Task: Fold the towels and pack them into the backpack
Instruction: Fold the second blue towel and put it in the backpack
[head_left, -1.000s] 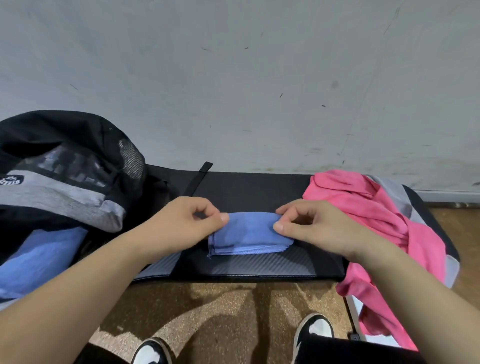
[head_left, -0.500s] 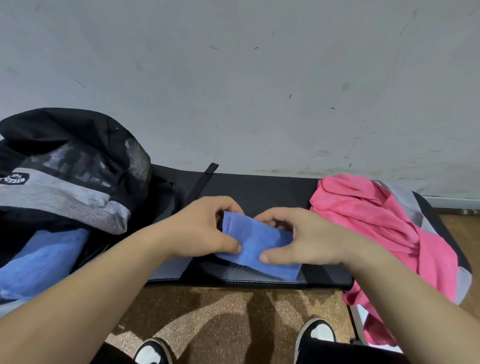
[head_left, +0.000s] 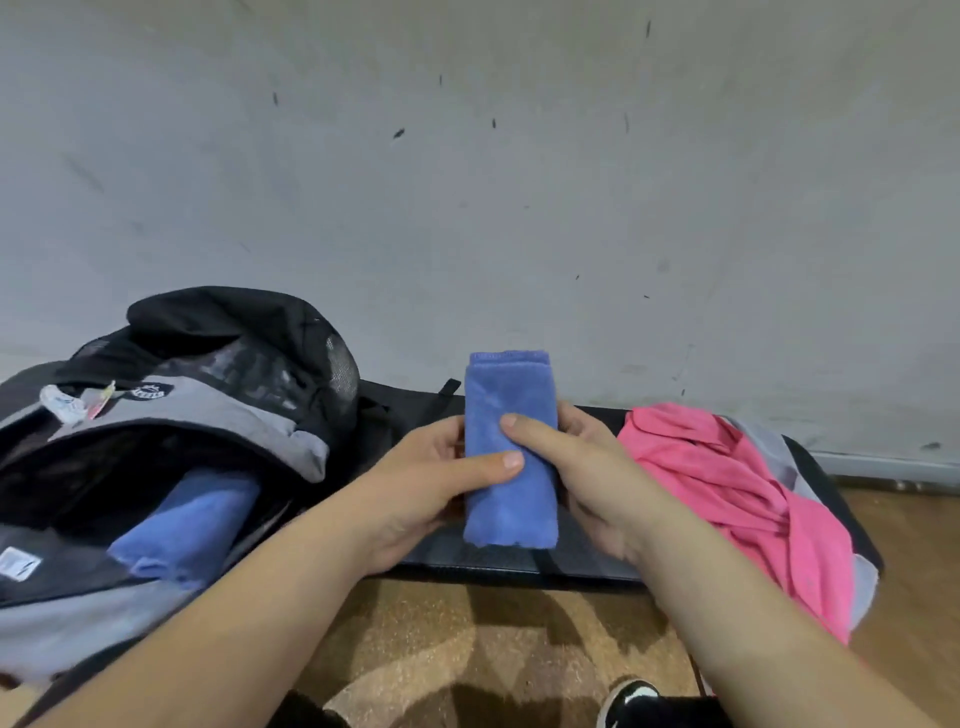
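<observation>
Both the left hand (head_left: 415, 483) and the right hand (head_left: 582, 467) grip a folded blue terry towel (head_left: 509, 452) upright; the open black-and-grey fabric backpack (head_left: 218, 415) holds another folded blue towel (head_left: 187, 525).

Left hand (head_left: 415, 486) and right hand (head_left: 592, 480) side by side, fingers (head_left: 576, 423) curled round upright towel (head_left: 509, 395)

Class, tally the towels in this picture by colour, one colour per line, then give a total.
Blue: 2, the held towel and the packed towel in the backpack
Pink: 1, the pink heap
Grey: 1, the grey towel under it
Total: 4
</observation>
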